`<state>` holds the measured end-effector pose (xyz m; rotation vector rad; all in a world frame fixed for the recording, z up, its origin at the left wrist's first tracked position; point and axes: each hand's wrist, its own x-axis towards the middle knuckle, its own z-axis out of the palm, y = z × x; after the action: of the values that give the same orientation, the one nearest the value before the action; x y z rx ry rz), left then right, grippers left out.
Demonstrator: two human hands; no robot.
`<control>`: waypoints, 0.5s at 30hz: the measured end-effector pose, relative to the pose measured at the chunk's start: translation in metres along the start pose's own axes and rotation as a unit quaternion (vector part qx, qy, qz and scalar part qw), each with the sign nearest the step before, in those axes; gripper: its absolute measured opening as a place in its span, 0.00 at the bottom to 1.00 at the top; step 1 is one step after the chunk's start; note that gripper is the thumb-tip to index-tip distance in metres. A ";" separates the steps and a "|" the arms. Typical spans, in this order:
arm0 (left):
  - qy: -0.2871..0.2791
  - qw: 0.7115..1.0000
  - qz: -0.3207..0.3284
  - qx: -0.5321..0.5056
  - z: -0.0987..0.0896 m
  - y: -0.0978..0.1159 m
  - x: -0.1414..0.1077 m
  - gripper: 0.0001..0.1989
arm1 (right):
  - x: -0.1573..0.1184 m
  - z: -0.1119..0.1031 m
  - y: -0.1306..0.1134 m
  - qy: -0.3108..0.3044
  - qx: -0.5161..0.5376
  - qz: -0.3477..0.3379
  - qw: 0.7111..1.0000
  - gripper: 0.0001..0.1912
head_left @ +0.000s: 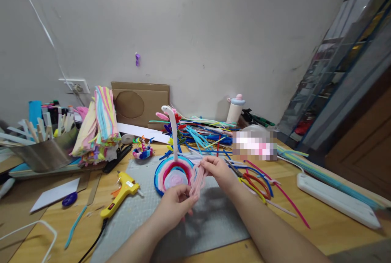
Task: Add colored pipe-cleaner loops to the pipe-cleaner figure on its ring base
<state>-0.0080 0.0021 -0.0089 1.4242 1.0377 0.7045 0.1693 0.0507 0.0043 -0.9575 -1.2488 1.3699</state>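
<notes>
Between my two hands is a bundle of pale pink pipe cleaners [198, 179], bent into a wavy shape. My left hand [177, 206] pinches its lower end, and the fingers of my right hand [216, 169] close on its upper end. Just behind my left hand sits a round pipe-cleaner piece [159, 177] with blue, pink and red rings and a pale centre. From its back rises a white pipe-cleaner neck [174, 132], curved over at the top. Both lie over a grey cutting mat [134, 214].
Left of the mat lies a yellow hot glue gun [122, 196]. A metal container of sticks [51, 153] and pipe-cleaner bundles [105, 112] stand at the left. Scissors [244, 179] and loose pipe cleaners [201, 132] lie right and behind; a white power strip [337, 200] is far right.
</notes>
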 end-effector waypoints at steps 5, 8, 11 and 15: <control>0.038 0.999 0.021 -0.033 -0.004 0.005 0.005 0.14 | -0.003 0.005 0.001 -0.009 0.018 0.002 1.000 0.18; 0.076 0.993 0.006 -0.087 -0.007 0.003 0.010 0.17 | -0.006 0.011 0.003 0.001 0.082 0.022 0.996 0.21; 0.120 0.979 -0.001 -0.163 -0.012 0.003 0.013 0.19 | -0.010 0.020 0.007 0.003 0.064 0.055 0.996 0.21; 0.150 0.962 -0.004 -0.230 -0.017 0.003 0.012 0.19 | -0.019 0.036 0.016 -0.072 -0.043 0.068 0.994 0.19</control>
<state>-0.0177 0.0205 -0.0052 0.9279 1.0229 1.1002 0.1353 0.0261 -0.0071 -1.0341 -1.3805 1.5251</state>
